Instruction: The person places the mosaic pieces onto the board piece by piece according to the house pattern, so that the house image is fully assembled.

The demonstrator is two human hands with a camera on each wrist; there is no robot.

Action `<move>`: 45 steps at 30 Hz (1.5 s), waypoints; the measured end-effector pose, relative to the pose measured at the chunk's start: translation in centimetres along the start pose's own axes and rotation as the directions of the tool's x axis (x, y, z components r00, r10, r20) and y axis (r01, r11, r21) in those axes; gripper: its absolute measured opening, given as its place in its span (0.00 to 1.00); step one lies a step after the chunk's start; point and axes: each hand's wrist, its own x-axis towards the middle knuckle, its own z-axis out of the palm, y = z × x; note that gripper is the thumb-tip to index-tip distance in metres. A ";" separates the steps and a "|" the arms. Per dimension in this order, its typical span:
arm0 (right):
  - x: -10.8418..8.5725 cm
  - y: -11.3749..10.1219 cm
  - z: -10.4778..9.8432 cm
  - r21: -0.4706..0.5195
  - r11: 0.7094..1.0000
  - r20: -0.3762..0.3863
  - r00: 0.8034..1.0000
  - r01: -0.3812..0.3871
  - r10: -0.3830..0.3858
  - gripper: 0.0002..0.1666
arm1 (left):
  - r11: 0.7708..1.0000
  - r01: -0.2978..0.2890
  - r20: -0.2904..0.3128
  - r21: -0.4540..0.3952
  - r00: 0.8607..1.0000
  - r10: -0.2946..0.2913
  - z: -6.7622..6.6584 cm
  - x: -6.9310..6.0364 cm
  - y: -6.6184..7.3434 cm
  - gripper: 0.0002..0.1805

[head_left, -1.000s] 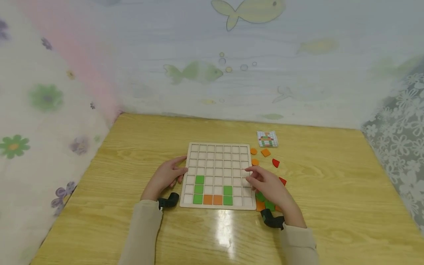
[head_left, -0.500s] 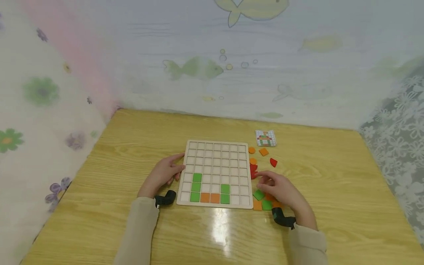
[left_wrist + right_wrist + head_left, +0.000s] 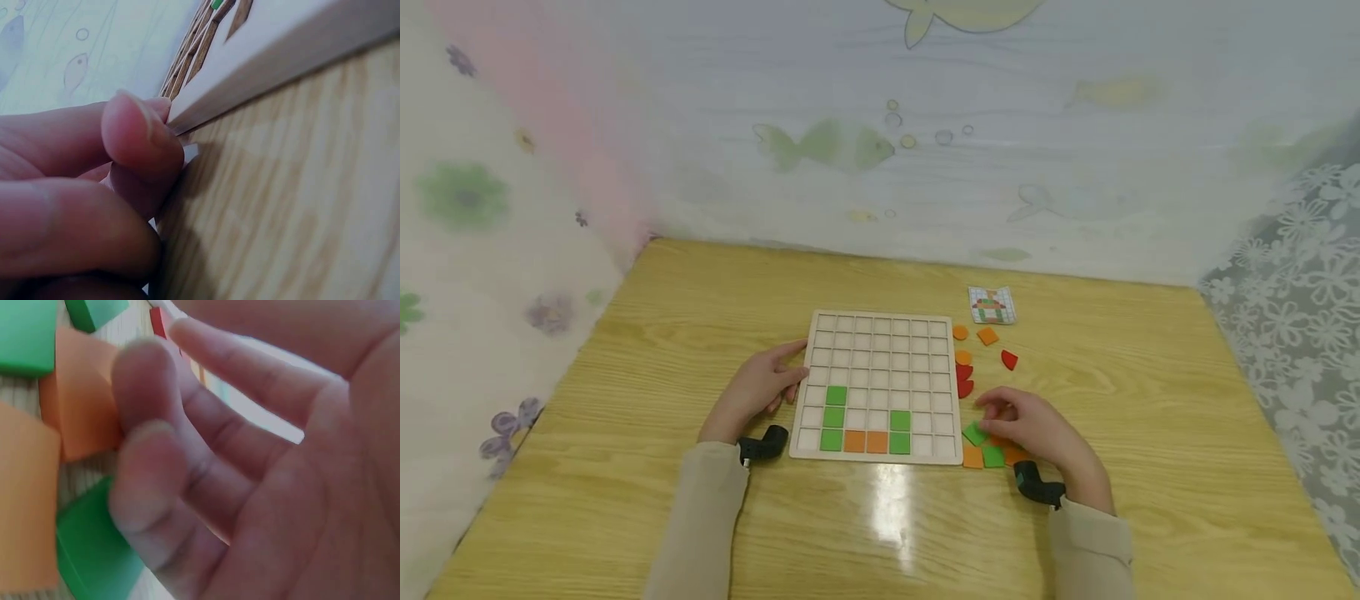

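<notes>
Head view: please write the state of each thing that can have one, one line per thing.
Board: flat, partly filled.
Placed squares: five green, two orange, in cells.
Loose squares: green and orange, off the board.
Red pieces: three visible, loose.
Orange round pieces: two, loose.
Card: pattern side up.
Left hand: touching board edge.
Right hand: over loose squares, no visible grip.

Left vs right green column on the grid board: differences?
The left green column has three square tiles; the right green column has two. The left green column reaches one row higher than the right one. Both start in the bottom row, each beside an orange tile.
</notes>
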 end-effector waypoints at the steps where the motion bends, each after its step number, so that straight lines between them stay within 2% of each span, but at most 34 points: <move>1: 0.0 -0.1 0.0 -0.006 1.000 0.007 1.000 0.002 -0.002 0.17 | 1.000 0.001 0.001 0.001 1.000 -0.001 -0.1 0.0 0.0 0.28; 10: 0.1 -1.0 0.3 -0.110 0.993 0.067 0.997 0.032 -0.025 0.16 | 1.000 0.000 0.004 0.005 1.000 0.000 -0.2 0.1 -0.2 0.28; 19: 0.3 -1.3 0.7 -0.184 0.981 0.056 0.997 0.057 -0.048 0.16 | 1.000 -0.012 0.002 0.022 1.000 0.012 -0.2 0.1 -0.1 0.28; 29: 0.0 -1.3 0.5 -0.198 0.977 0.064 0.996 0.074 -0.063 0.17 | 1.000 0.004 0.003 0.001 1.000 -0.004 -0.2 -0.1 0.1 0.28; 39: 0.3 -1.4 0.9 -0.208 0.978 0.018 1.000 0.014 -0.010 0.14 | 1.000 -0.013 0.005 0.003 1.000 0.013 -0.2 0.0 -0.1 0.28; 45: 0.5 -1.5 1.1 -0.161 0.987 -0.009 1.000 0.004 -0.006 0.13 | 1.000 0.004 0.004 -0.017 1.000 -0.003 -0.1 -0.1 -0.2 0.28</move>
